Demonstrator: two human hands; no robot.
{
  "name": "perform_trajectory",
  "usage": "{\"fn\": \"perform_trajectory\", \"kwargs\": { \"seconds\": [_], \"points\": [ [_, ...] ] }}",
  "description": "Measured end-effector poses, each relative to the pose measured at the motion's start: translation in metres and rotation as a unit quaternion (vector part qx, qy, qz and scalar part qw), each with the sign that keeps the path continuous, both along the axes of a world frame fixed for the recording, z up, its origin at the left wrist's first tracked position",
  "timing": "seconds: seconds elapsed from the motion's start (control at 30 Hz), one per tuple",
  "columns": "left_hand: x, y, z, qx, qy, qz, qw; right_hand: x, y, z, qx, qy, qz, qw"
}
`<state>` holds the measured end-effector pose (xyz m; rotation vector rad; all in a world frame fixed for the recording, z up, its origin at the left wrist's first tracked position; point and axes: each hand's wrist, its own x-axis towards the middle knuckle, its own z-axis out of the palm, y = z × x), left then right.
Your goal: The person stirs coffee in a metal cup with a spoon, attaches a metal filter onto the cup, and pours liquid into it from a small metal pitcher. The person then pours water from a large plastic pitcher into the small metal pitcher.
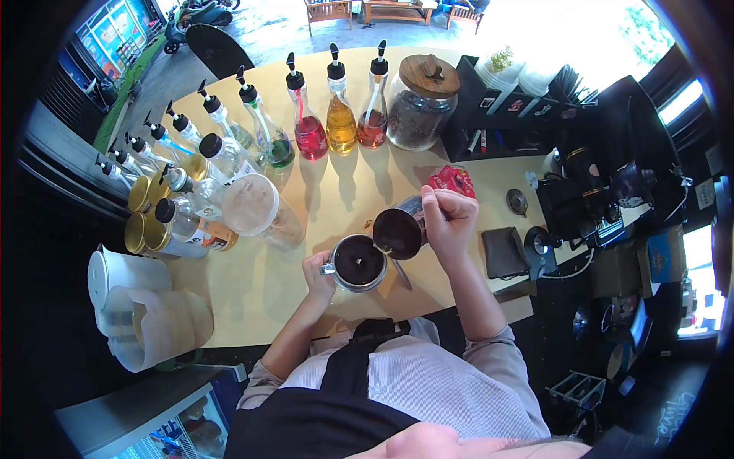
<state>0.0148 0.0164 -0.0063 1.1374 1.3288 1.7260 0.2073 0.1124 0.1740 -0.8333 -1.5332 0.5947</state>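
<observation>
Mug (358,288) in left hand (319,274) holds dark liquid (362,269); right hand (449,219) tilts pitcher (412,206).

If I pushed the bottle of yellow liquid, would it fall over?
The bottle might tip: it's tall, with a black pump on top. The yellow liquid low inside could steady it a little. Its smooth-looking, clear sides may feel slippery.

My right hand (449,218) hid part of the tilted pitcher (397,232) and red packet (454,177); the far bench (397,14) was cut off.
</observation>
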Motion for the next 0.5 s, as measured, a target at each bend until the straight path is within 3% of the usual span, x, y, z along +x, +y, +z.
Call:
{"fn": "perform_trajectory", "kwargs": {
  "seconds": [0.17,0.5],
  "points": [
    [0.003,0.002,-0.005,0.02,-0.071,0.007,0.997,-0.001,-0.003,0.01,0.018,-0.042,0.002,0.999],
    [0.002,0.001,-0.001,0.019,-0.025,0.011,0.999,-0.005,-0.006,0.019,0.038,-0.059,0.02,0.997]
  ]
}}
